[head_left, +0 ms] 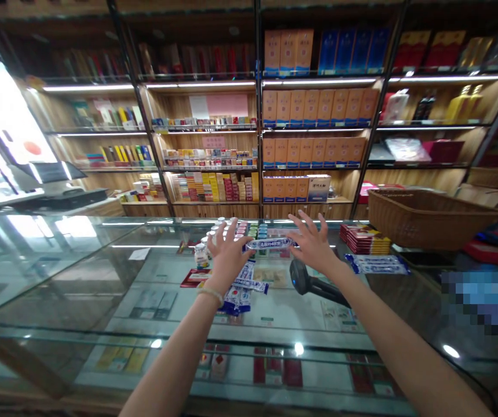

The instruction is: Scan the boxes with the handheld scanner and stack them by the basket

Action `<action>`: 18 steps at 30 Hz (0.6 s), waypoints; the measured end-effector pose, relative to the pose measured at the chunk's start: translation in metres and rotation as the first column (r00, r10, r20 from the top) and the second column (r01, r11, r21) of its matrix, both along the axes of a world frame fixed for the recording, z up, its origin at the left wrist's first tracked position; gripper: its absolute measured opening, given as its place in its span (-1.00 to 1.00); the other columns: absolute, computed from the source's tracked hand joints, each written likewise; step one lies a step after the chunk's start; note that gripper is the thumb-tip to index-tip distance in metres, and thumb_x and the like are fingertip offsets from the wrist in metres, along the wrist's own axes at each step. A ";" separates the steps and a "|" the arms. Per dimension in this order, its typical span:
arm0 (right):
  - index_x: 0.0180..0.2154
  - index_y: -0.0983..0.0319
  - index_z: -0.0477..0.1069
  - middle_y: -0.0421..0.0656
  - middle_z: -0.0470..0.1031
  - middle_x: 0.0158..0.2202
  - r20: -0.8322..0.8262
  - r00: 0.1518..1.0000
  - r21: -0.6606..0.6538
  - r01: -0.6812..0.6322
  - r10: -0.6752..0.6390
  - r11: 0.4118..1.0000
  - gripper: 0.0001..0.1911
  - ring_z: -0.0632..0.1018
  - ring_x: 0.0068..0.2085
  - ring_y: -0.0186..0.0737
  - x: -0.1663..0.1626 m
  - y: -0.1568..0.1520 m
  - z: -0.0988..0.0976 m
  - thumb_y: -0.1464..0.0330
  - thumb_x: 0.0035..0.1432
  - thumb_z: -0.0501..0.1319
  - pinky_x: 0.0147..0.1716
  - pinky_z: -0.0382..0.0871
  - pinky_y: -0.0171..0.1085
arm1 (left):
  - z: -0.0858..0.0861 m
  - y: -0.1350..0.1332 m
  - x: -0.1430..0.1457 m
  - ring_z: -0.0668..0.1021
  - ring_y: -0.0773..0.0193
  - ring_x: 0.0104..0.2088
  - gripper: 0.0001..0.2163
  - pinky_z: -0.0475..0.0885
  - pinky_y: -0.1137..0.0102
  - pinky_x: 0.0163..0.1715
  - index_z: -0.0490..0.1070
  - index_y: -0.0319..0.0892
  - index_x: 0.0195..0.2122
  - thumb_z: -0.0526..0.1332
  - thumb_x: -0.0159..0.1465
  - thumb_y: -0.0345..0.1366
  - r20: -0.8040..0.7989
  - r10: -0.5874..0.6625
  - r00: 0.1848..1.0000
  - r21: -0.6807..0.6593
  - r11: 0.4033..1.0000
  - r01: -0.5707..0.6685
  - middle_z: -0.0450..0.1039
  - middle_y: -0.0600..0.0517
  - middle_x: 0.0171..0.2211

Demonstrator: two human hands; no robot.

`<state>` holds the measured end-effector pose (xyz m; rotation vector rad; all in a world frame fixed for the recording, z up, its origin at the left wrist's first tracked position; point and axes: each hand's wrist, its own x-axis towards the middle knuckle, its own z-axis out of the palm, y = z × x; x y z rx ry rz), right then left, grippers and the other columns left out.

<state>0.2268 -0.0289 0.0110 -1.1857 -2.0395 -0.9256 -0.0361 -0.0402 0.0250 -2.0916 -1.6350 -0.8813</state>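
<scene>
Stretched level between my two hands is a slim blue-and-white wrapped stick pack. My left hand pinches its left end, the other fingers spread upward. The right end is pinched by my right hand, whose remaining fingers also fan out. Below my left hand, several similar blue-and-white packs lie in a loose pile on the glass counter. A dark red packet lies left of the pile. Under my right forearm rests a black handheld scanner.
Small white bottles and rows of colourful small containers stand behind my hands. To the right are stacked red packets, more blue-and-white packs and a brown woven basket. Stocked shelves line the back wall.
</scene>
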 end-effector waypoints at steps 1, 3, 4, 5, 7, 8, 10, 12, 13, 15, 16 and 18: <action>-0.11 0.10 0.58 -0.08 0.25 0.41 -0.005 1.000 -0.003 0.009 -0.009 1.000 -0.79 0.11 0.43 0.09 0.006 0.000 0.000 0.22 0.26 0.26 0.40 -0.48 0.22 | 0.000 0.003 0.006 0.10 -0.19 0.45 -0.77 -0.13 -0.30 0.36 0.63 0.13 -0.10 0.41 0.20 -0.18 -0.008 -0.008 1.000 0.018 1.000 0.008 0.10 0.01 0.47; -0.09 0.10 0.58 -0.08 0.27 0.40 -0.019 1.000 -0.006 0.022 -0.022 1.000 -0.77 0.12 0.43 0.11 0.018 0.000 0.000 0.22 0.25 0.26 0.40 -0.46 0.22 | -0.001 0.008 0.018 0.10 -0.20 0.45 -0.78 -0.14 -0.31 0.36 0.62 0.12 -0.11 0.41 0.20 -0.19 -0.032 -0.032 0.999 0.054 0.998 0.034 0.12 0.00 0.46; -0.08 0.09 0.58 -0.08 0.27 0.39 -0.027 0.999 -0.005 0.028 -0.028 1.000 -0.77 0.13 0.42 0.12 0.023 0.001 -0.001 0.23 0.25 0.25 0.40 -0.45 0.22 | -0.002 0.011 0.023 0.11 -0.20 0.45 -0.78 -0.15 -0.31 0.36 0.62 0.11 -0.11 0.41 0.20 -0.20 -0.043 -0.045 0.998 0.069 0.996 0.048 0.13 0.00 0.46; -0.08 0.09 0.58 -0.08 0.28 0.39 -0.037 0.999 -0.003 0.034 -0.034 0.999 -0.77 0.13 0.42 0.12 0.028 0.002 -0.001 0.23 0.25 0.25 0.40 -0.44 0.22 | -0.002 0.014 0.029 0.11 -0.20 0.45 -0.78 -0.16 -0.31 0.36 0.62 0.11 -0.11 0.41 0.20 -0.20 -0.052 -0.057 0.997 0.080 0.995 0.061 0.13 0.00 0.45; -0.08 0.09 0.58 -0.08 0.29 0.38 -0.057 0.997 0.008 0.047 -0.046 0.999 -0.76 0.14 0.42 0.11 0.037 0.004 -0.004 0.23 0.25 0.26 0.40 -0.42 0.23 | -0.003 0.020 0.039 0.12 -0.21 0.44 -0.77 -0.14 -0.31 0.35 0.61 0.11 -0.10 0.40 0.20 -0.21 -0.067 -0.071 0.995 0.087 0.993 0.077 0.14 0.00 0.45; -0.08 0.09 0.58 -0.07 0.29 0.38 -0.066 0.996 0.013 0.052 -0.051 0.999 -0.76 0.14 0.41 0.10 0.042 0.005 -0.005 0.23 0.25 0.25 0.40 -0.41 0.24 | -0.003 0.022 0.044 0.13 -0.21 0.44 -0.77 -0.13 -0.32 0.35 0.61 0.11 -0.10 0.40 0.20 -0.20 -0.074 -0.074 0.994 0.087 0.993 0.081 0.14 -0.01 0.45; -0.06 0.09 0.57 -0.07 0.28 0.39 -0.078 0.995 0.020 0.058 -0.056 0.998 -0.75 0.14 0.41 0.09 0.049 0.007 -0.008 0.23 0.25 0.25 0.39 -0.39 0.25 | -0.003 0.027 0.053 0.14 -0.22 0.43 -0.77 -0.11 -0.33 0.34 0.60 0.10 -0.09 0.40 0.20 -0.21 -0.090 -0.078 0.993 0.090 0.992 0.086 0.15 -0.01 0.45; -0.06 0.08 0.57 -0.08 0.27 0.39 -0.088 0.994 0.022 0.063 -0.061 0.998 -0.75 0.14 0.41 0.09 0.055 0.010 -0.011 0.24 0.26 0.25 0.39 -0.37 0.26 | -0.002 0.030 0.061 0.15 -0.23 0.43 -0.76 -0.11 -0.35 0.34 0.60 0.09 -0.09 0.40 0.20 -0.23 -0.104 -0.083 0.991 0.095 0.991 0.093 0.16 -0.01 0.44; -0.06 0.08 0.57 -0.08 0.28 0.39 -0.093 0.994 0.022 0.066 -0.064 0.998 -0.76 0.14 0.41 0.09 0.058 0.010 -0.012 0.24 0.26 0.25 0.39 -0.37 0.26 | -0.002 0.031 0.065 0.15 -0.23 0.43 -0.76 -0.10 -0.35 0.34 0.60 0.09 -0.09 0.40 0.20 -0.24 -0.109 -0.085 0.990 0.096 0.991 0.095 0.16 -0.01 0.44; -0.05 0.08 0.57 -0.08 0.29 0.38 -0.104 0.992 0.022 0.074 -0.071 0.997 -0.76 0.15 0.41 0.09 0.062 0.012 -0.016 0.24 0.26 0.25 0.39 -0.36 0.26 | -0.002 0.033 0.070 0.16 -0.23 0.42 -0.76 -0.10 -0.36 0.33 0.59 0.07 -0.09 0.40 0.20 -0.25 -0.116 -0.087 0.989 0.094 0.991 0.098 0.18 -0.03 0.43; -0.05 0.08 0.56 -0.09 0.30 0.37 -0.108 0.991 0.021 0.076 -0.073 0.997 -0.76 0.15 0.41 0.09 0.063 0.013 -0.018 0.24 0.27 0.25 0.39 -0.36 0.26 | -0.002 0.034 0.072 0.16 -0.23 0.42 -0.77 -0.10 -0.36 0.33 0.59 0.07 -0.09 0.40 0.20 -0.25 -0.119 -0.087 0.989 0.093 0.991 0.098 0.18 -0.04 0.43; -0.05 0.08 0.56 -0.08 0.31 0.37 -0.116 0.990 0.018 0.077 -0.075 0.997 -0.76 0.16 0.41 0.09 0.065 0.014 -0.022 0.23 0.27 0.26 0.39 -0.36 0.26 | -0.004 0.035 0.074 0.17 -0.23 0.42 -0.77 -0.10 -0.35 0.33 0.59 0.05 -0.10 0.41 0.20 -0.25 -0.124 -0.086 0.989 0.096 0.991 0.098 0.19 -0.04 0.43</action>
